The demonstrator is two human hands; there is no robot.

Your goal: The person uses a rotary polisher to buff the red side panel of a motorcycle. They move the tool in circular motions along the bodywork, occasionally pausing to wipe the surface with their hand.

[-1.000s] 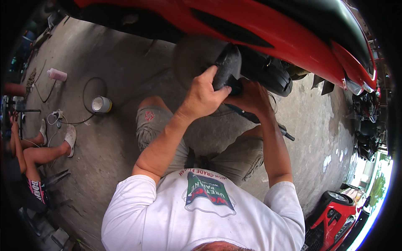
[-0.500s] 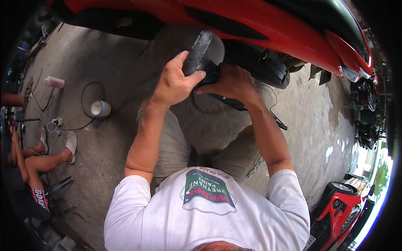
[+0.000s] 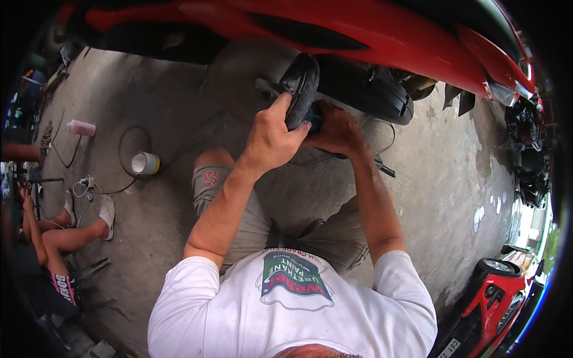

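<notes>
In front of my knees I hold a power tool, a teal and black polisher (image 3: 314, 119), partly hidden by my hands. Its round black pad (image 3: 308, 89) stands on edge, with a worn grey rim. My left hand (image 3: 274, 137) is closed on the pad's lower edge, thumb on the near side. My right hand (image 3: 337, 128) is wrapped around the tool's body; its fingers are partly in shadow. The pad is close beneath the red car's side panel (image 3: 334, 21), apart from it as far as I can tell. A dark rod-like end (image 3: 385, 167) sticks out beyond my right wrist.
A dark tyre (image 3: 370, 92) lies under the car's edge. On the concrete floor to the left are an open can (image 3: 145, 163), a pink bottle (image 3: 81, 127), a looped cord (image 3: 122, 140) and a plug cluster (image 3: 88, 183). Another person's legs (image 3: 77, 235) are at the far left; a red vehicle (image 3: 492, 298) stands lower right.
My hands have brought the tool slightly lower and nearer to me. The pad has turned, so more of its dark face shows, and my left hand has shifted right along with it.
</notes>
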